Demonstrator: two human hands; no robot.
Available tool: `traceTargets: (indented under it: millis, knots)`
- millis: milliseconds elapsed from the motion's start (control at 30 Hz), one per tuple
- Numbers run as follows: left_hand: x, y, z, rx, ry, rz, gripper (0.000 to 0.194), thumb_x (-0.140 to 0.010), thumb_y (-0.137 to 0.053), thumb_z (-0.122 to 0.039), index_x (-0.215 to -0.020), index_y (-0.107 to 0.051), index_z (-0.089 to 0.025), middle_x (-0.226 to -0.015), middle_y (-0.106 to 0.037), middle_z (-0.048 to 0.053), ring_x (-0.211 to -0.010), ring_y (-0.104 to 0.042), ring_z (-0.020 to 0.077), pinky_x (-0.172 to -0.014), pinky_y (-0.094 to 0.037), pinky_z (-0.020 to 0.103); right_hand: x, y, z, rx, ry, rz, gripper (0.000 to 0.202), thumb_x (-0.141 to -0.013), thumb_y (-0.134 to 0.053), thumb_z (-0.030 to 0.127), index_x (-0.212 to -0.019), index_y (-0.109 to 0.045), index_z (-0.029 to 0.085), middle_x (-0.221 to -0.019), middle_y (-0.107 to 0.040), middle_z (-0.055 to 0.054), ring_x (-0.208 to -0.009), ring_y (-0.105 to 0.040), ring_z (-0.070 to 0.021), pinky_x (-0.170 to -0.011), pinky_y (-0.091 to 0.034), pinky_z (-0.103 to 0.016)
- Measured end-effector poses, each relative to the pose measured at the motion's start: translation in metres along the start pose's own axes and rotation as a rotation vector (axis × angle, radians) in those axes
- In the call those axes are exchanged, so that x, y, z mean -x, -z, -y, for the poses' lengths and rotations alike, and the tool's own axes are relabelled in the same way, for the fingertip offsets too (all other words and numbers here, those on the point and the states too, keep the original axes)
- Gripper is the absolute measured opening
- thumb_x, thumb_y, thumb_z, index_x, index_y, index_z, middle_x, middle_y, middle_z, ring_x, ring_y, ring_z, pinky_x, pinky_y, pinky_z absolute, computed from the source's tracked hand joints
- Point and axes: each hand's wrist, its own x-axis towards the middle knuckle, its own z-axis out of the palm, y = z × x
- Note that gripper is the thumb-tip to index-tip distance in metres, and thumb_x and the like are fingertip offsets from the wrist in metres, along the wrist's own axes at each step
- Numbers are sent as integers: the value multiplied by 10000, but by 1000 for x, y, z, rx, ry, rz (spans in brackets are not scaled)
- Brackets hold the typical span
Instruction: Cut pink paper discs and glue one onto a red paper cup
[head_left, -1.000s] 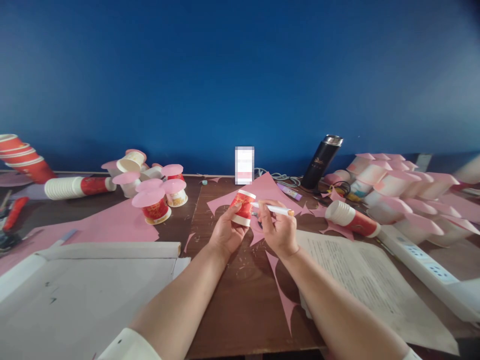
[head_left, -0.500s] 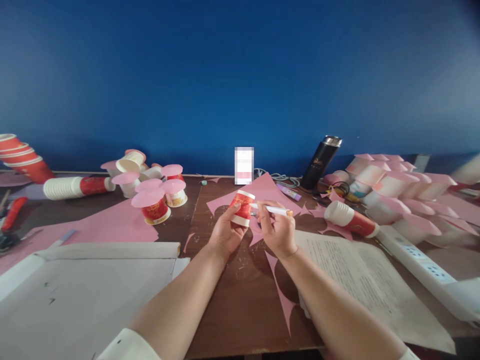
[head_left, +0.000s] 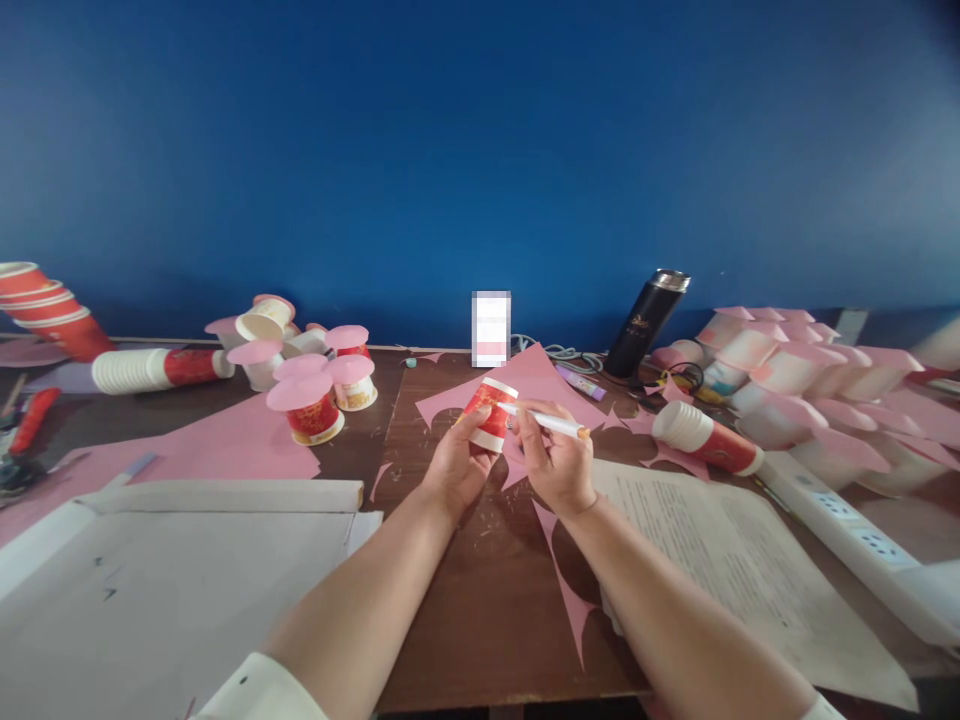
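My left hand (head_left: 459, 465) is closed around a red paper cup (head_left: 491, 415) with gold print and a white band, held tilted above the table in the middle. The thumb lies along the printed side. In my right hand (head_left: 559, 460) is a slim white pen (head_left: 551, 420) with an orange end, gripped in a writing hold. Its tip points left and overlaps the cup's red side; whether it touches I cannot tell. Behind and below the hands lies a pink paper sheet (head_left: 536, 375) with round cut-outs.
Cups topped with pink discs (head_left: 304, 410) stand at the left, near stacked paper cups (head_left: 161, 370). At the right are a black thermos (head_left: 646, 325), another cup stack (head_left: 705, 438), many pink-topped cups (head_left: 806, 375), a power strip (head_left: 840, 530) and a printed sheet (head_left: 720, 560). A white box lid (head_left: 225, 580) lies front left.
The pen tip has moved a little left, further over the cup's red side. The cup leans slightly more to the right. The whole view has shifted slightly.
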Motion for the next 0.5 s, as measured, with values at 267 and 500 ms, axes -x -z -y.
traceTargets:
  millis: [267, 500]
  knots:
    - [-1, 0, 0, 4, 10, -28, 124, -723, -666, -66, -840, -640, -101, -802, -692, 61, -712, -658, 119, -683, -527, 202, -2, -1, 2, 37, 17, -24, 206, -913, -494, 304, -936, -667, 194, -892, -700, -57, -736, -671, -160, -702, -551, -286]
    - [0, -1, -2, 24, 22, -28, 128, -709, -678, -71, -824, -638, -109, -789, -689, 52, -681, -650, 111, -651, -521, 191, -2, -1, 1, 40, 11, -29, 203, -909, -496, 301, -947, -662, 191, -867, -697, -59, -750, -675, -169, -706, -556, -290]
